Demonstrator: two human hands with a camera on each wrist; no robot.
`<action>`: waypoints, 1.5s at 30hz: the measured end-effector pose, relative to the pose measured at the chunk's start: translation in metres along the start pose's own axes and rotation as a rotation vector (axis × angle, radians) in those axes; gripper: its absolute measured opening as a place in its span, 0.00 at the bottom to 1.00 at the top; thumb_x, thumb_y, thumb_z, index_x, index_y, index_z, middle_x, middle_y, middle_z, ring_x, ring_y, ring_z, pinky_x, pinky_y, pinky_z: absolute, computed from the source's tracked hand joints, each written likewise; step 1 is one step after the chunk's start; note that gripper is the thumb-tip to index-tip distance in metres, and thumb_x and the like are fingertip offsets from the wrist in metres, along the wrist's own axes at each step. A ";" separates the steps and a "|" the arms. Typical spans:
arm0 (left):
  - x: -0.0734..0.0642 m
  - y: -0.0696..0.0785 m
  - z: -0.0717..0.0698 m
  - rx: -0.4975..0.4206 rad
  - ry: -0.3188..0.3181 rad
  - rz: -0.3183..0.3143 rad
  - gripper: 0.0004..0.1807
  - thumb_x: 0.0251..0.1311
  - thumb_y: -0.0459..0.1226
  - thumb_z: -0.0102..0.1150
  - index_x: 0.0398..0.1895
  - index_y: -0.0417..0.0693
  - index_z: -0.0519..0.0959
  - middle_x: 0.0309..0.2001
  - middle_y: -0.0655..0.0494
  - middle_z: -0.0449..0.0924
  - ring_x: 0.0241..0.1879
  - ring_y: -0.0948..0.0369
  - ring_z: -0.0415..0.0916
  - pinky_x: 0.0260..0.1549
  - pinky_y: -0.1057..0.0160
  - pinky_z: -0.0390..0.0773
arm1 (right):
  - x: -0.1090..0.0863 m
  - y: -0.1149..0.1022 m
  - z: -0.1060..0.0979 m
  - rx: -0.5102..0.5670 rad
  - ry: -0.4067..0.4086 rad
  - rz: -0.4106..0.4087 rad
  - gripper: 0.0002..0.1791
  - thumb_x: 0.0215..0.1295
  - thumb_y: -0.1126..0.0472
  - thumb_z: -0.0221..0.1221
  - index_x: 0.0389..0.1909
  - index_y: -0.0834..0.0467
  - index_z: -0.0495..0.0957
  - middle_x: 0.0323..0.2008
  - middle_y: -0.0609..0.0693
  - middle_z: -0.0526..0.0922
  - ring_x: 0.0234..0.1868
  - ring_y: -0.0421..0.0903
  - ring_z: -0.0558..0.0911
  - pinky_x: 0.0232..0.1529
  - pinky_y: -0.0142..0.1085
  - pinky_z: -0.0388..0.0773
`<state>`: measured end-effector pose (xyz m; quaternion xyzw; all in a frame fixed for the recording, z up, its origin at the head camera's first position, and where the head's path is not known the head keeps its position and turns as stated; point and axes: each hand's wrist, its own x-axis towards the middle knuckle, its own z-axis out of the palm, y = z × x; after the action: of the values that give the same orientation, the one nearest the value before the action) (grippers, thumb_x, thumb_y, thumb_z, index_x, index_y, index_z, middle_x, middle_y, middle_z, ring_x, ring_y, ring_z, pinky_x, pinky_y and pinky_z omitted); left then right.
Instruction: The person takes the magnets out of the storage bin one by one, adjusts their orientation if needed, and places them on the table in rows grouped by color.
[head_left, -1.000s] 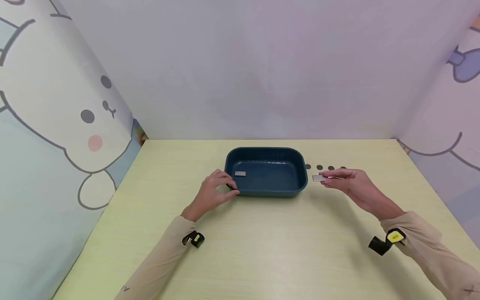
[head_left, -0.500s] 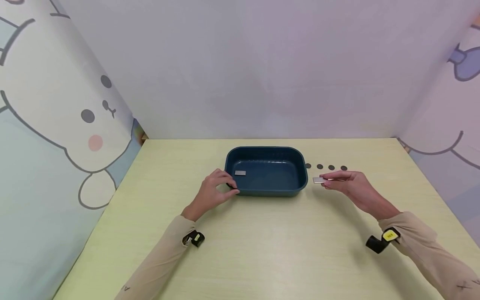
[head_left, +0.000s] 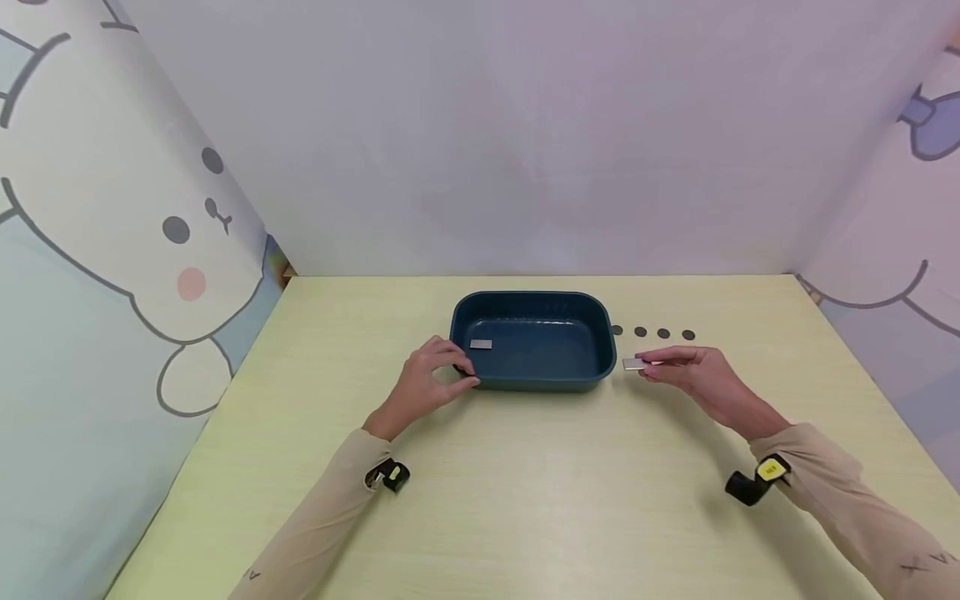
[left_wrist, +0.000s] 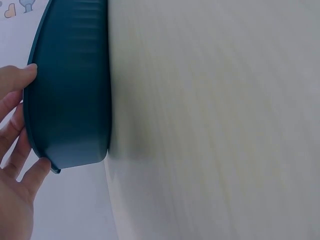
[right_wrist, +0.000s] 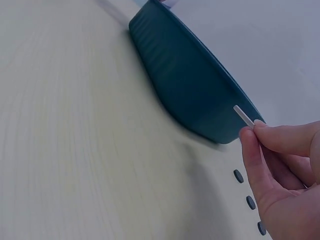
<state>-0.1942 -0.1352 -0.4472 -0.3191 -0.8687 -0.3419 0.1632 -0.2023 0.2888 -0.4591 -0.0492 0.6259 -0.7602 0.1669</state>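
A dark blue rectangular basin (head_left: 540,386) with rounded corners stands on the table. My left hand (head_left: 429,381) holds its rim at the near left corner; the left wrist view shows the fingers (left_wrist: 39,171) at the rim. Inside, toward the left, lies a small flat silvery rectangular piece (head_left: 481,343). My right hand (head_left: 697,377) pinches a similar flat piece (head_left: 632,364) between thumb and fingertips, just outside the basin's right end. Seen edge-on in the right wrist view, this piece (right_wrist: 242,115) is thin and raised above the table.
Several small dark round discs (head_left: 663,333) lie in a row right of the basin, behind my right hand. The pale wood table (head_left: 540,483) extends in front. A plain light wall (head_left: 525,167) rises behind, with cartoon-printed cloth (head_left: 90,250) at the sides.
My right hand has moved slightly left and nearer to me with the flat piece, uncovering the discs it partly hid. The left hand keeps its place on the rim.
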 end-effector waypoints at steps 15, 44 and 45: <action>0.001 0.002 -0.001 -0.012 -0.006 -0.015 0.05 0.48 0.39 0.72 0.27 0.54 0.83 0.35 0.62 0.79 0.40 0.64 0.69 0.40 0.60 0.73 | 0.006 0.009 0.001 -0.007 0.026 0.042 0.13 0.59 0.74 0.61 0.45 0.67 0.82 0.41 0.48 0.85 0.41 0.44 0.84 0.48 0.38 0.76; 0.001 -0.001 0.000 -0.017 -0.009 -0.022 0.05 0.48 0.40 0.72 0.27 0.55 0.83 0.35 0.63 0.79 0.40 0.64 0.69 0.40 0.60 0.72 | 0.015 0.023 -0.002 -0.326 0.081 0.036 0.21 0.57 0.67 0.65 0.50 0.73 0.76 0.43 0.54 0.85 0.39 0.40 0.84 0.43 0.32 0.78; 0.001 0.000 0.000 -0.021 -0.008 -0.021 0.05 0.48 0.40 0.72 0.27 0.55 0.83 0.35 0.63 0.79 0.40 0.64 0.69 0.40 0.60 0.72 | 0.015 0.023 -0.002 -0.340 0.083 0.038 0.21 0.57 0.67 0.65 0.50 0.73 0.76 0.43 0.53 0.85 0.40 0.39 0.84 0.43 0.31 0.78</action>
<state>-0.1950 -0.1348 -0.4472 -0.3132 -0.8690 -0.3513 0.1527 -0.2121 0.2820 -0.4837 -0.0335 0.7527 -0.6414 0.1446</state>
